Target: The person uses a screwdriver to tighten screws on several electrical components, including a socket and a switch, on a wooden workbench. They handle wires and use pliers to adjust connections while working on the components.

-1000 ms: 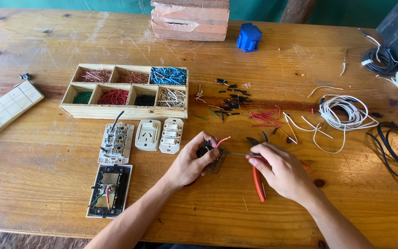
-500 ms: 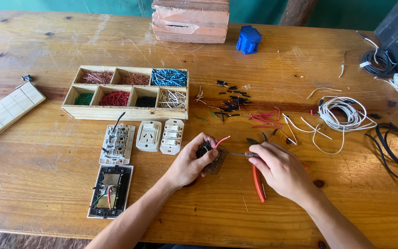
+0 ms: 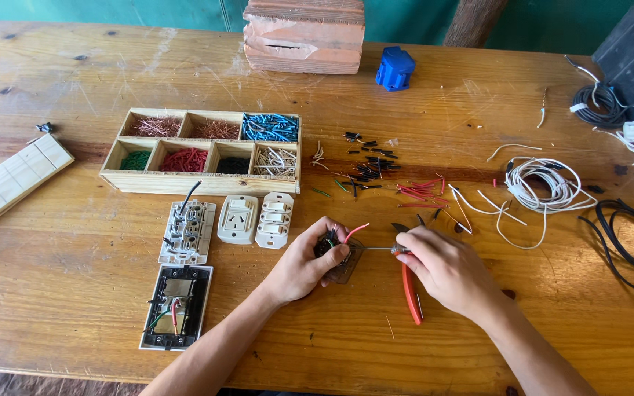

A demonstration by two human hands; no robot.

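- Wooden table (image 3: 75, 308) under my hands looked the same as half a second before; neither hand had shifted much.
- My left hand (image 3: 304, 265) stayed curled around a small dark switch module (image 3: 337, 258), with red and black wire ends sticking up from it, near the table's middle.
- My right hand (image 3: 443, 268) was closed on a thin screwdriver (image 3: 379, 248), its tip at the module, a little closer than one second earlier.
- One red-handled pliers (image 3: 411, 293) lay partly under that hand.
- One compartment tray (image 3: 203, 150) held seven lots of wire bits.
- Two white socket modules (image 3: 256, 218), one wired module (image 3: 187, 232) and one black frame (image 3: 177, 306) lay to the left.
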